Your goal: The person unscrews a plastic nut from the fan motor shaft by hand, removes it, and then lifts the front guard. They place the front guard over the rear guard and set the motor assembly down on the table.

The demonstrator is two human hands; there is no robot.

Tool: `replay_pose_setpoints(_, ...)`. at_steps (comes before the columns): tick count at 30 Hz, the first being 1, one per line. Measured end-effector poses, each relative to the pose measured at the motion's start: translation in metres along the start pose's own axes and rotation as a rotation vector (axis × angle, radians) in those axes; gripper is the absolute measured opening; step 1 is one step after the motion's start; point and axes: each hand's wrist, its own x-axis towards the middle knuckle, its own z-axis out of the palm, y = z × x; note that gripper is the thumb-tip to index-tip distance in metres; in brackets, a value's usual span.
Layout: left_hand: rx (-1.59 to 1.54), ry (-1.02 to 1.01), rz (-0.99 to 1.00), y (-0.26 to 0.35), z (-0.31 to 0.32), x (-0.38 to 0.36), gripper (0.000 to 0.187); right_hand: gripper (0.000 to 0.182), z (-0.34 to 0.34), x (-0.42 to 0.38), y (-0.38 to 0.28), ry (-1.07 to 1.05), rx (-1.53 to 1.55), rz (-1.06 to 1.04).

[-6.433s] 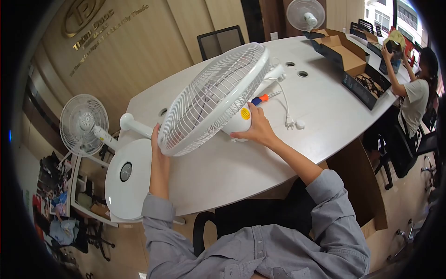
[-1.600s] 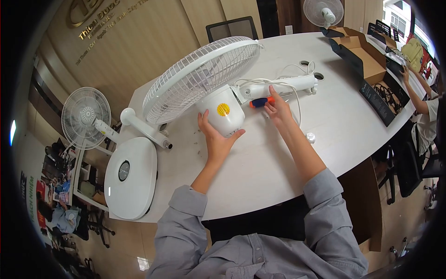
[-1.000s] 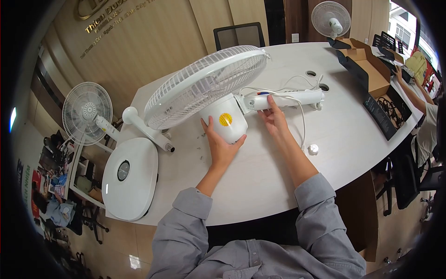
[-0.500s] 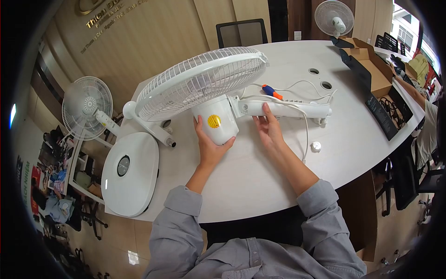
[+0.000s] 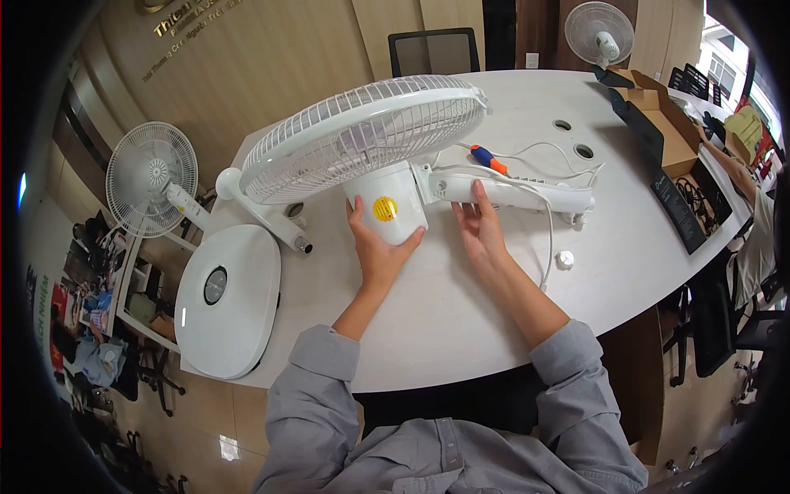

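Observation:
A white fan head (image 5: 362, 136) with a wire cage lies tilted over the table, its motor housing (image 5: 403, 216) bearing a yellow sticker. My left hand (image 5: 383, 247) is wrapped round the lower part of that housing. The white neck piece (image 5: 510, 194) extends to the right from the housing, and my right hand (image 5: 481, 230) holds its near side with fingers and thumb. Behind the neck lies a blue and orange screwdriver (image 5: 489, 159) beside a white cable (image 5: 550, 239). A small white knob (image 5: 564, 260) rests right of my right hand.
On the left of the table (image 5: 395, 354) are a white base (image 5: 226, 305) and a white stand tube (image 5: 267, 218). An open cardboard box (image 5: 658, 115) and a dark box with cables (image 5: 699, 202) lie at the right. Other fans and people are beyond.
The view has shifted slightly. The fan and both hands appear a little further right in it, with the grips much the same.

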Motion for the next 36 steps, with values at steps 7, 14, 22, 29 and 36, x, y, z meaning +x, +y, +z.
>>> replay_pose_setpoints(7,-0.066,-0.008,-0.026,0.003,-0.006,0.002,0.124,0.075,-0.004,-0.002,0.002,-0.017,-0.047,-0.011)
replay_pose_setpoints(14,0.159,0.069,0.215,0.014,-0.01,0.002,0.116,0.073,-0.004,-0.006,0.001,-0.018,-0.157,-0.017)
replay_pose_setpoints(22,0.395,-0.18,0.627,0.046,-0.007,0.04,0.059,0.054,-0.014,-0.046,0.018,-0.031,-0.22,0.139)
replay_pose_setpoints(29,0.476,-0.319,0.659,0.054,0.014,0.065,0.062,0.037,-0.009,-0.05,0.02,-0.136,-0.754,0.289)
replay_pose_setpoints(36,0.462,-0.363,0.687,0.051,0.013,0.07,0.058,0.037,0.004,-0.024,0.011,-0.082,-0.918,0.236)
